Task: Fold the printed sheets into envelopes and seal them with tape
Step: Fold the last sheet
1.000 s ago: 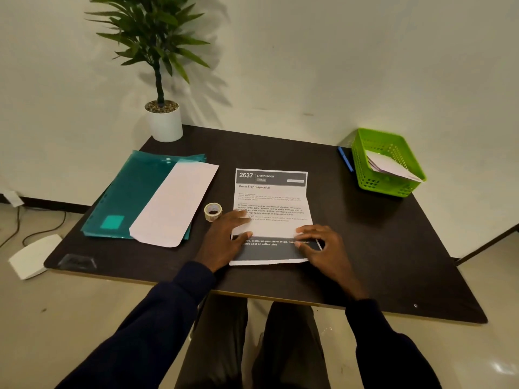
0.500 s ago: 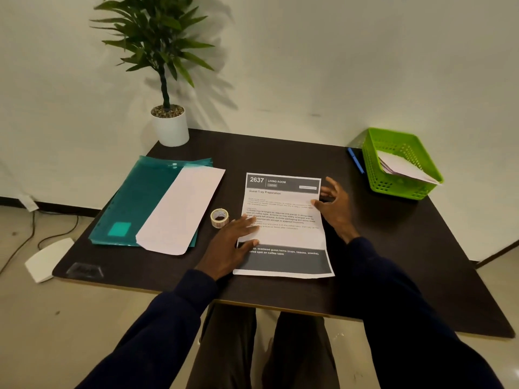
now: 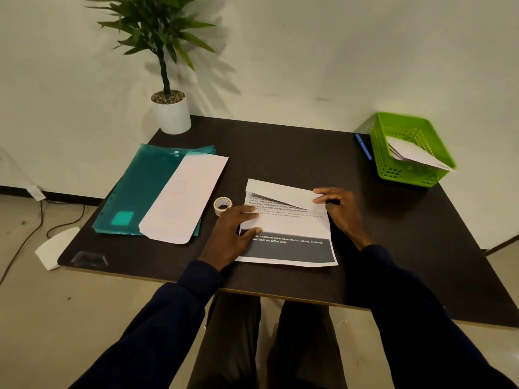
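"Pointing which way, that printed sheet (image 3: 286, 228)?"

"Its long axis runs away from the person toward the wall, canted a little. It lies on the dark table (image 3: 280, 153), in the middle and close to the front edge. The dark band with white lettering is at the near end, and the print reads upright from the person's side."

"And the far end?"

"That end is folded over toward the person, so the blank back shows as a white flap across the text. The fold is skewed: the flap's right corner sits lower over the print than its left."

"How do the hands stand?"

"The right hand (image 3: 339, 209) pinches the flap's right corner between thumb and fingertips. The left hand (image 3: 233, 234) lies flat on the sheet's left edge, fingers straight and spread, pressing the paper to the table."

"Where is the tape?"

"The tape roll (image 3: 222, 205) sits just beyond the left hand's fingertips, just beside the sheet's left edge. I cannot tell whether it touches either."

"What else is on the table?"

"On the left, a long white envelope (image 3: 185, 197) lies diagonally on a teal plastic folder (image 3: 140, 192). A potted plant (image 3: 170, 113) stands at the far left corner. At the far right, a green basket (image 3: 393, 169) holds folded white papers (image 3: 415, 153), and a blue pen (image 3: 363, 146) lies just beside its left wall."
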